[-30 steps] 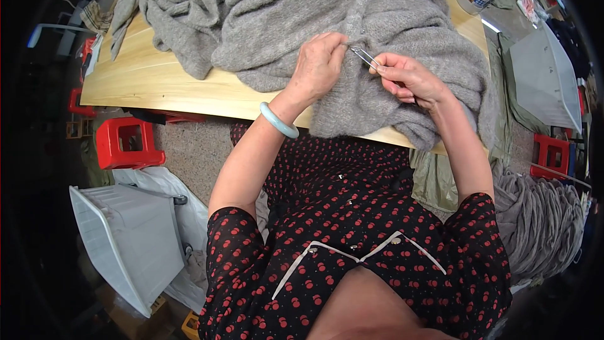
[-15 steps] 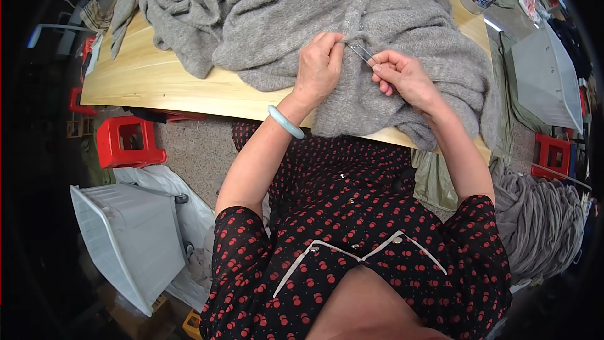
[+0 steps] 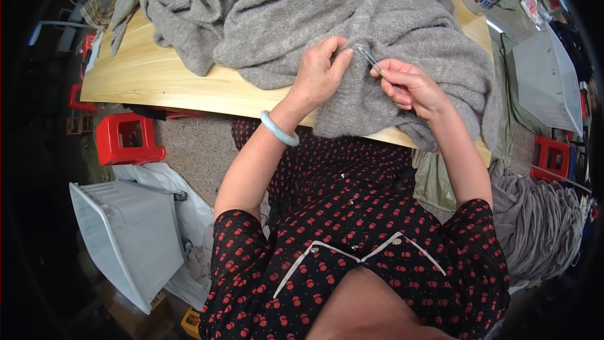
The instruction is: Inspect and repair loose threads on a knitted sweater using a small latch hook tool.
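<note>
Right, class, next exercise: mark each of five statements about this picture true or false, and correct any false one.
1. The right hand holds a slim metal tool. True.
2. The pale bracelet is on the right arm. False: it is on the left arm.
3. The left hand is at the grey knit fabric, close to the tool's tip. True.
4. The tabletop is black. False: it is a pale, wood-grained yellow.
5. A red stool shows on the left side, and another red stool on the right. True.
</note>
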`<state>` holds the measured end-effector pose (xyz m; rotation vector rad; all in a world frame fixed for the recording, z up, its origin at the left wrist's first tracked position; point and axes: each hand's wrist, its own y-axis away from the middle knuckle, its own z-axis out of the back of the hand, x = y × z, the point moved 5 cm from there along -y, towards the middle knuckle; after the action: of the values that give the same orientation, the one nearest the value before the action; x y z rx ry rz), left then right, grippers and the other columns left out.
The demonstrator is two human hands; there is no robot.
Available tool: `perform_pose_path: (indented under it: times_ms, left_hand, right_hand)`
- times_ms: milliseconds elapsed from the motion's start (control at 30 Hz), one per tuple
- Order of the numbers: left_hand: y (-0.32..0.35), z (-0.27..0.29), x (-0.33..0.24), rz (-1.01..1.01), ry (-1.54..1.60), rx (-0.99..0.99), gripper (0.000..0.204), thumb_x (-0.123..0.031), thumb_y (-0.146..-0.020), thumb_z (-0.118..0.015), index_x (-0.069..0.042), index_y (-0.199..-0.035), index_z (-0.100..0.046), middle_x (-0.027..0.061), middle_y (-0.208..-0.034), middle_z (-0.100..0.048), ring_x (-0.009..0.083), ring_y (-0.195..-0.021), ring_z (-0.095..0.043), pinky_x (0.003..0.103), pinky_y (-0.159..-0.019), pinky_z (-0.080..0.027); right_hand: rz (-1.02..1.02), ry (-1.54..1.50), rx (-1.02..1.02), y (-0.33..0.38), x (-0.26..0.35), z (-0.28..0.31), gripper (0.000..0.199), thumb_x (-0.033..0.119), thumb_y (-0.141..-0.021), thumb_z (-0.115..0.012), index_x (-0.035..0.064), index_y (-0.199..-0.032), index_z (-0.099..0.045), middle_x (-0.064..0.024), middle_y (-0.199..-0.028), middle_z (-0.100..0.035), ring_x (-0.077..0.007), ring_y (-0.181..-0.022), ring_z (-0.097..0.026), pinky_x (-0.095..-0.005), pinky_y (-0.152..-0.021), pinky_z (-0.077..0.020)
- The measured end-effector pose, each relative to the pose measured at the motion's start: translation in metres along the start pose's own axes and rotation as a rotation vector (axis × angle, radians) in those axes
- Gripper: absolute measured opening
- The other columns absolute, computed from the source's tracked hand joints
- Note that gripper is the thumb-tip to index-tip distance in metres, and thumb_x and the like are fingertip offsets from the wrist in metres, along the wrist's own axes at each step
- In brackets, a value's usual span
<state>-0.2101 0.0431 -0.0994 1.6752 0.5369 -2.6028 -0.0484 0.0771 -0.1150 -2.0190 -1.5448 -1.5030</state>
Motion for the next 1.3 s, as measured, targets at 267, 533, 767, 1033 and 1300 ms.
perform_pose_path:
  times_ms: [267,533,767,1033,1300]
  left_hand:
    - [0.037,-0.004,-0.026,-0.591,-0.426,-0.344,0.018,0.003,-0.063,-0.059,-0.004,-0.080,-0.056,0.0088,-0.076,-0.051,0.0250,-0.069,-0.051,0.033,-0.059,-0.042]
    - [0.048,-0.009,-0.030,-0.758,-0.439,-0.308,0.022,-0.002,-0.060,-0.061,-0.005,-0.081,-0.055,0.0063,-0.075,-0.048,0.0223,-0.068,-0.051,0.032,-0.060,-0.042]
    - [0.040,-0.010,-0.037,-0.619,-0.371,-0.311,0.023,-0.006,-0.065,-0.069,-0.002,-0.084,-0.056,0.0092,-0.077,-0.052,0.0247,-0.069,-0.051,0.033,-0.059,-0.042]
    - [0.019,-0.014,-0.038,-0.349,-0.522,-0.257,0.015,-0.014,-0.072,-0.066,-0.002,-0.072,-0.058,0.0117,-0.069,-0.052,0.0283,-0.064,-0.054,0.037,-0.055,-0.042]
    - [-0.001,-0.005,-0.035,-0.086,-0.348,-0.147,0.018,-0.015,-0.076,-0.060,0.001,-0.067,-0.057,0.0153,-0.058,-0.053,0.0266,-0.054,-0.053,0.037,-0.052,-0.042]
  right_hand:
    - [0.484,0.557,-0.324,0.006,-0.008,0.005,0.013,0.008,-0.084,-0.057,0.0011,-0.095,-0.056,-0.0017,-0.074,-0.059,-0.0037,-0.059,-0.049,-0.0162,-0.052,-0.0398]
    - [0.532,0.522,-0.381,0.011,-0.020,0.009,0.012,0.008,-0.083,-0.058,0.0007,-0.093,-0.059,-0.0029,-0.075,-0.060,-0.0059,-0.065,-0.053,-0.0188,-0.058,-0.0430]
    - [0.402,0.501,-0.383,0.014,-0.014,0.003,0.011,0.008,-0.083,-0.058,0.0001,-0.090,-0.058,-0.0026,-0.076,-0.059,-0.0051,-0.060,-0.051,-0.0183,-0.054,-0.0423]
    - [0.448,1.004,-0.545,0.021,0.013,-0.015,0.010,0.010,-0.081,-0.058,0.0014,-0.087,-0.057,-0.0059,-0.065,-0.057,-0.0096,-0.056,-0.052,-0.0249,-0.052,-0.0418]
    - [0.624,1.177,-0.601,0.026,0.023,-0.022,0.009,0.009,-0.080,-0.058,0.0016,-0.086,-0.057,-0.0104,-0.070,-0.057,-0.0169,-0.058,-0.054,-0.0275,-0.056,-0.0428]
